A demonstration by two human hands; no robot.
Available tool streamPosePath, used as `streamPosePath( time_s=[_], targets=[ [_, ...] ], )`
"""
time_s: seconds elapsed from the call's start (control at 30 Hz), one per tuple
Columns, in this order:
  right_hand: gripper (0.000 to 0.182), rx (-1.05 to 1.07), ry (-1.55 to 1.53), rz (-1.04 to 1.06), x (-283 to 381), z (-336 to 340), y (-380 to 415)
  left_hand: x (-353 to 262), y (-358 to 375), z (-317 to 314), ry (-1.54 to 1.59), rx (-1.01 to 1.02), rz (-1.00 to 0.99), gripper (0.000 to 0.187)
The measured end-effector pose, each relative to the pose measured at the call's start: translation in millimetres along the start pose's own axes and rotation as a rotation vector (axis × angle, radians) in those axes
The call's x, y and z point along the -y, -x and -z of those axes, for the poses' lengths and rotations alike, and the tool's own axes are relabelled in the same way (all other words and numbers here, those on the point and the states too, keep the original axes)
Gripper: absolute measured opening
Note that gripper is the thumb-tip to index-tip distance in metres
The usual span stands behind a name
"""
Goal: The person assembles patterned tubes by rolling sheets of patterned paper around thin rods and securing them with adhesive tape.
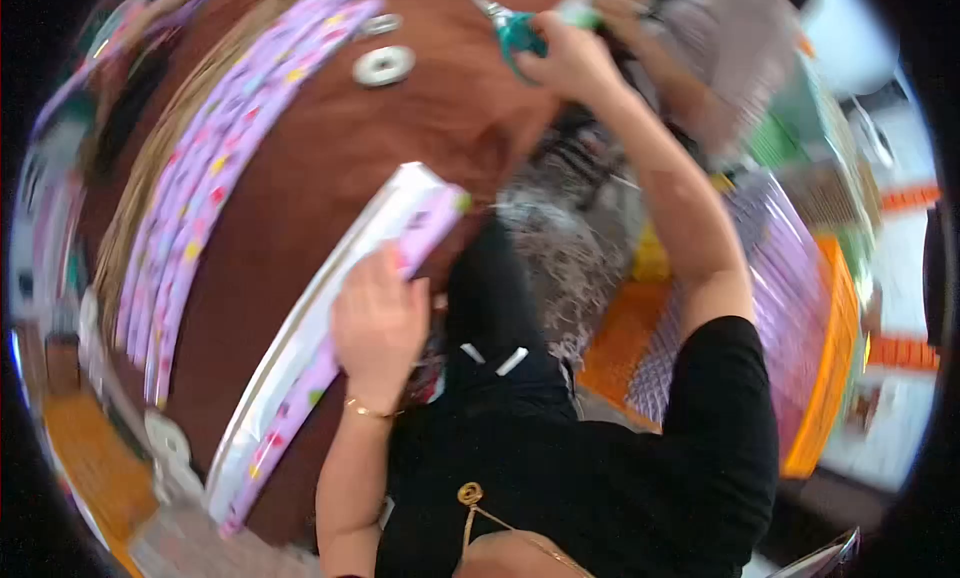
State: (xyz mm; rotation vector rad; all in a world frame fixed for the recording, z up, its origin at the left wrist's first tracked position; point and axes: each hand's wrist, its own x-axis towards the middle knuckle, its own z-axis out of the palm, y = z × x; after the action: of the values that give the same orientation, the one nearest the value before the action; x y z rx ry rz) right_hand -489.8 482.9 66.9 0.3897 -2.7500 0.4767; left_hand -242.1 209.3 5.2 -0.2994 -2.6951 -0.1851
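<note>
The nearer lilac strip (305, 403) lies left on the desk (300, 178) beneath the flattened, straight-fingered left hand (380, 318) and might skew if pressure slackens, while the farther right hand (568, 58) grips scissors (514, 28).

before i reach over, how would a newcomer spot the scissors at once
Start at the brown surface and look to the top of the view, where the right hand holds the scissors. Their teal handles set them apart from the two white rolls to their left.
</note>
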Motion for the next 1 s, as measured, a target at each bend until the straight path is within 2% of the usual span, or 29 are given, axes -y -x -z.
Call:
streamPosePath(
  time_s=[0.03, 0.07, 0.17, 0.23, 0.27, 0.3, 0.37, 0.4, 0.43, 0.57, 0.7, 0.77, 0.83, 0.9, 0.93, 0.97, 1.0],
  targets=[
    [0.047, -0.087, 0.040, 0.021, -26.4, 6.5, 32.1, -3.1, -0.7, 4.5, 0.022, 0.019, 0.010, 0.052],
    [0.047, -0.131, 0.000, -0.113, -20.5, 42.7, 78.8, -4.8, -0.3, 4.7, -0.019, 0.009, -0.015, 0.051],
    [0.037, -0.220, 0.171, -0.412, -97.8, 114.9, 199.8, -8.8, 4.1, -1.1, -0.097, -0.010, -0.044, 0.051],
    [0.034, -0.384, 0.254, -0.621, -149.6, 169.2, 287.7, -7.7, 5.1, -5.3, -0.113, -0.019, -0.072, 0.049],
    [0.032, -0.417, 0.536, -0.729, -177.1, 197.6, 332.7, -4.6, 6.0, -8.0, -0.095, -0.054, -0.102, 0.048],
    [0.027, -0.576, 0.761, -0.656, -221.2, 222.1, 389.7, -3.8, 6.2, -10.0, -0.094, -0.089, -0.131, 0.047],
    [0.040, -0.527, 1.008, -1.047, -253.4, 283.8, 483.8, 4.1, 6.6, -17.1, -0.110, -0.143, -0.193, 0.047],
    [0.045, -0.614, 1.110, -1.114, -254.8, 311.6, 526.6, -3.3, 4.5, -5.4, -0.125, -0.110, -0.186, 0.048],
    [0.049, -0.615, 1.175, -1.323, -279.7, 334.4, 578.7, -3.9, 4.8, -4.3, -0.129, -0.112, -0.197, 0.048],
    [0.053, -0.519, 1.130, -1.742, -270.3, 382.0, 691.3, 2.8, 4.7, -9.8, -0.108, -0.101, -0.205, 0.048],
    [0.051, -0.556, 1.061, -1.808, -281.5, 383.4, 752.4, 2.8, 4.4, -9.4, -0.112, -0.076, -0.208, 0.049],
    [0.049, -0.528, 1.135, -1.796, -292.0, 380.1, 765.1, 7.1, 3.5, -11.5, -0.123, -0.054, -0.208, 0.048],
    [0.053, -0.491, 1.123, -1.752, -305.3, 380.3, 778.0, 7.3, 1.9, -11.6, -0.133, -0.032, -0.191, 0.048],
    [0.055, -0.431, 1.204, -1.585, -337.7, 381.6, 790.3, 4.2, 3.3, -8.2, -0.089, -0.014, -0.197, 0.050],
    [0.061, -0.405, 1.235, -1.588, -353.0, 386.5, 788.5, 2.1, 4.0, -6.1, -0.038, 0.012, -0.136, 0.050],
    [0.068, -0.500, 1.184, -1.569, -360.0, 392.2, 784.9, -2.3, 2.0, -3.2, -0.035, 0.037, -0.088, 0.048],
    [0.074, -0.410, 0.960, -1.643, -402.3, 407.6, 819.4, -3.8, 0.5, -0.2, -0.011, 0.050, -0.067, 0.048]
  ],
)
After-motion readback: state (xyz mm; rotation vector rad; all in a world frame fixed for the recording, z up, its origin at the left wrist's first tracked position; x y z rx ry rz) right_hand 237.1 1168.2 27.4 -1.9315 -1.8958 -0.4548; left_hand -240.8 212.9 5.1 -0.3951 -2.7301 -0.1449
